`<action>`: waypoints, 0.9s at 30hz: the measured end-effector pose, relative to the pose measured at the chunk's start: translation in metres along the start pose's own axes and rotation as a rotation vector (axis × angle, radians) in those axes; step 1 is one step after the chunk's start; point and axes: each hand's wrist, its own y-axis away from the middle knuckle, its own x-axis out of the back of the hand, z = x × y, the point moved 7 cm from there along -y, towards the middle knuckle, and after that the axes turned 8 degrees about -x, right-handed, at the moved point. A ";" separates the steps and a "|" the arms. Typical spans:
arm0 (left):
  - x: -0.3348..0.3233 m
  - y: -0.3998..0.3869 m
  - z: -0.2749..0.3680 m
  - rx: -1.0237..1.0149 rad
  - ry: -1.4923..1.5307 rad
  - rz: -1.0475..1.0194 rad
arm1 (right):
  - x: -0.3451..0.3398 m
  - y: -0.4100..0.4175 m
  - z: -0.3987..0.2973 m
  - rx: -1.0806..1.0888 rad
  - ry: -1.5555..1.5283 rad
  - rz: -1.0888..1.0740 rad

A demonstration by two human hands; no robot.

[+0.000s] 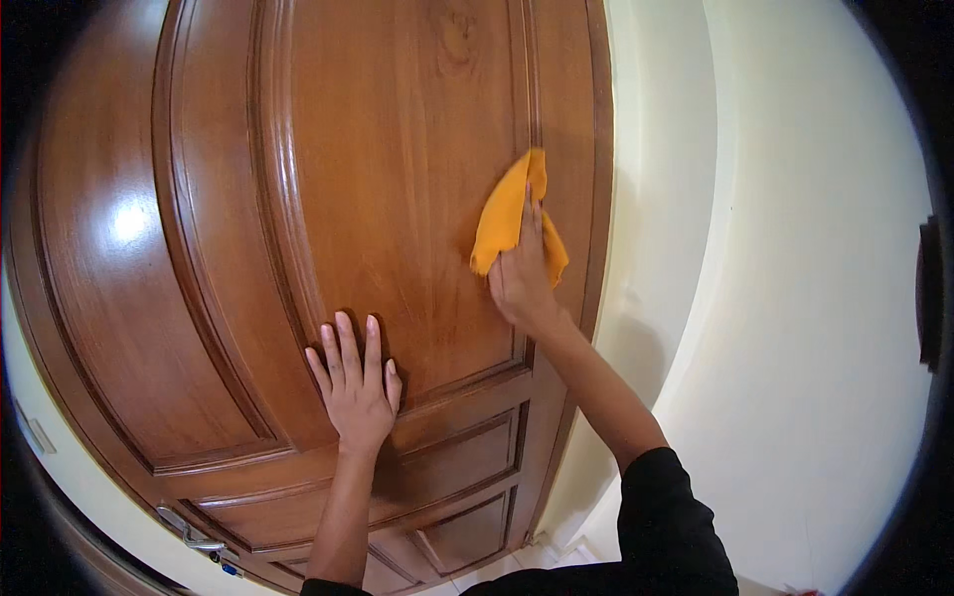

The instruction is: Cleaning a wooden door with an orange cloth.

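A brown panelled wooden door (pixel 373 201) fills most of the view before me. My right hand (pixel 522 279) presses an orange cloth (pixel 501 216) against the right-hand moulding of the tall central panel, fingers pointing up over the folded fabric. Lower and to the left, my left hand (pixel 358 395) rests on the door with its fingers apart and holds nothing. It lies near the bottom left corner of that same panel. The palm side of each hand is hidden.
At the lower left of the door is a metal lever handle (pixel 195 538), with a key with a blue part (pixel 229 570) below it. A cream wall (pixel 790 298) adjoins the door on the right. A wall switch plate (pixel 37 436) is at the far left. Pale floor tiles (pixel 492 572) show below.
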 end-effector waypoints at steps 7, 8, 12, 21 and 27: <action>-0.004 -0.001 0.003 -0.001 0.010 0.004 | 0.009 -0.098 -0.010 0.020 -0.038 0.248; -0.005 -0.003 0.005 -0.014 0.026 0.000 | 0.012 -0.094 -0.011 -0.019 -0.101 0.282; 0.000 -0.002 0.001 -0.029 0.048 0.005 | 0.012 -0.041 -0.010 -0.056 -0.209 0.153; -0.003 -0.001 0.005 -0.033 0.063 0.004 | 0.022 -0.148 -0.028 0.209 0.026 0.316; -0.001 0.000 0.000 -0.023 0.060 0.007 | -0.017 -0.134 -0.115 0.404 0.149 0.109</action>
